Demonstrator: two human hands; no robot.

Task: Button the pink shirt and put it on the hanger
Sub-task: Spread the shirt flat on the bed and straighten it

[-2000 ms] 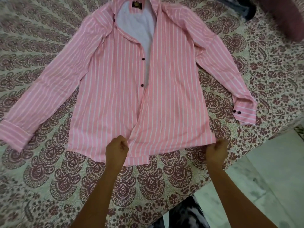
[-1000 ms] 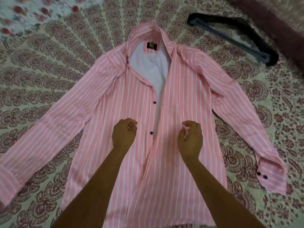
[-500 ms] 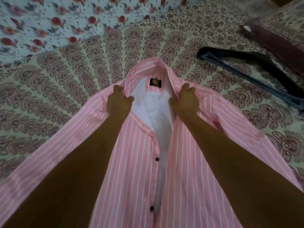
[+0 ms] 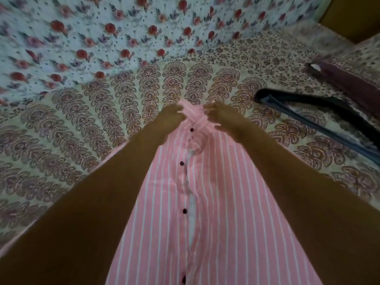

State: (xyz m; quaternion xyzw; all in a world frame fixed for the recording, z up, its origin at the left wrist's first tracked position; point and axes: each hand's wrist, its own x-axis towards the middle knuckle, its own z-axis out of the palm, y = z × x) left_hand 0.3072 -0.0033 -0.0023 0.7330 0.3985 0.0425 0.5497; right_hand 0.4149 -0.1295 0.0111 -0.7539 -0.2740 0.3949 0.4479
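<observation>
The pink shirt (image 4: 222, 202) with white stripes lies flat on the bed, collar pointing away from me. Both arms reach along it. My left hand (image 4: 170, 118) grips the left side of the collar, and my right hand (image 4: 218, 116) grips the right side; the two edges are drawn together at the neck. Dark buttons (image 4: 182, 163) run down the left placket, and a narrow white gap still shows between the fronts lower down. The black hanger (image 4: 320, 118) lies on the bed to the right of the collar, apart from the shirt.
The bed carries a cream sheet with maroon paisley print (image 4: 82, 128). A white cloth with red flowers (image 4: 102, 38) covers the far side. A dark maroon pillow or bolster (image 4: 353, 81) sits at the far right, near a brown wooden edge (image 4: 353, 15).
My hands went from the shirt's hem up to the collar. The open neck, which showed the white lining and label, is now pulled closed between my fingers. The camera has leaned forward.
</observation>
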